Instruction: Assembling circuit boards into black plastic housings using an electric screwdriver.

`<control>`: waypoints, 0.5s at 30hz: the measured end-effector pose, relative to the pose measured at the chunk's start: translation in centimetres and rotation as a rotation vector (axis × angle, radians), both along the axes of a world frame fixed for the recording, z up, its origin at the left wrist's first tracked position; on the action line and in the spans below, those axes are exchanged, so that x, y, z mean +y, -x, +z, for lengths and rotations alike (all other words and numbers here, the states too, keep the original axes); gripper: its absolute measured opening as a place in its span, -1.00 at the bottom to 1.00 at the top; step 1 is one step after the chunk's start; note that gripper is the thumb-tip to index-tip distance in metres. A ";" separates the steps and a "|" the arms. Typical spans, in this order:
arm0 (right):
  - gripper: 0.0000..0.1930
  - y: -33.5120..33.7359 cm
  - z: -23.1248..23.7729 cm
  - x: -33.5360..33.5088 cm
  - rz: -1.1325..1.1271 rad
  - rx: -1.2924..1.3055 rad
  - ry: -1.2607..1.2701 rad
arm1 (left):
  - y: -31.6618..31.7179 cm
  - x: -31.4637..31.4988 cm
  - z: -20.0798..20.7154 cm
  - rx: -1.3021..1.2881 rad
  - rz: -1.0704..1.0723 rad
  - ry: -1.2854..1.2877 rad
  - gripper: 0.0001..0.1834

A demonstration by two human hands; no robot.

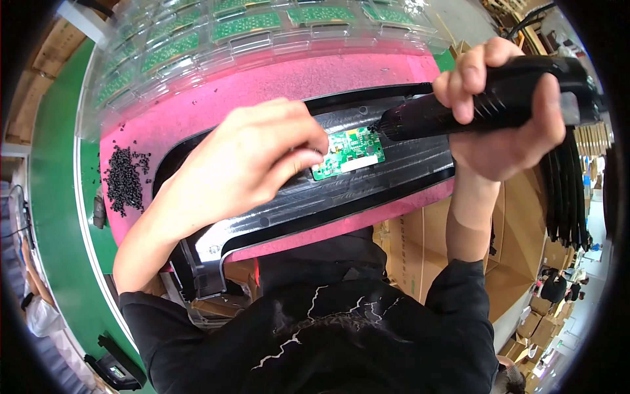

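A green circuit board (354,150) lies in a long black plastic housing (394,180) on the pink mat. My left hand (252,154) reaches over the housing, thumb and fingers closed at the board's left edge; the fingertips partly cover that edge. In my right hand (502,121) is a thick black electric screwdriver (426,118), held nearly level with its ribbed nose pointing left. Its front end is at the board's upper right corner, where the bit itself is hard to make out.
Small black screws (125,180) lie heaped on the pink mat (203,88) at the left. Clear plastic trays (216,59) with several green boards stand along the far side. An open cardboard box (420,253) is below the right forearm. Black cables (567,190) hang at the right.
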State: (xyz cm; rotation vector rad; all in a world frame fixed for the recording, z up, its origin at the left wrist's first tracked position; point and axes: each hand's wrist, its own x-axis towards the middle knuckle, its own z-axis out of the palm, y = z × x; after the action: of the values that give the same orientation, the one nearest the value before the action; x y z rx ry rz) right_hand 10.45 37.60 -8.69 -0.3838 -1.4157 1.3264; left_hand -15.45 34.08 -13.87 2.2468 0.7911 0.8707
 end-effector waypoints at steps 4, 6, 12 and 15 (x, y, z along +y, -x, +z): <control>-0.48 -0.6 -0.9 0.2 -0.079 -0.005 0.077 | -0.2 0.3 -0.3 0.143 -0.104 0.021 -0.85; -0.48 -0.7 -1.1 0.3 -0.105 -0.008 0.061 | -0.3 0.2 -0.4 0.185 -0.147 0.030 -0.85; -0.47 -1.1 -1.7 1.1 -0.105 -0.028 0.071 | -0.8 0.5 -1.4 0.193 -0.270 0.036 -0.85; -0.47 -1.1 -1.9 1.5 -0.068 -0.044 0.071 | -0.9 0.5 -1.5 0.261 -0.286 0.067 -0.87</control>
State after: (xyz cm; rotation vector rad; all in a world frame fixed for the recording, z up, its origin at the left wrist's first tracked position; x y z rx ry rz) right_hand 11.57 39.05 -10.59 -0.5070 -1.3821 1.3224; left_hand -14.56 34.60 -15.38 2.3666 0.5793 0.4171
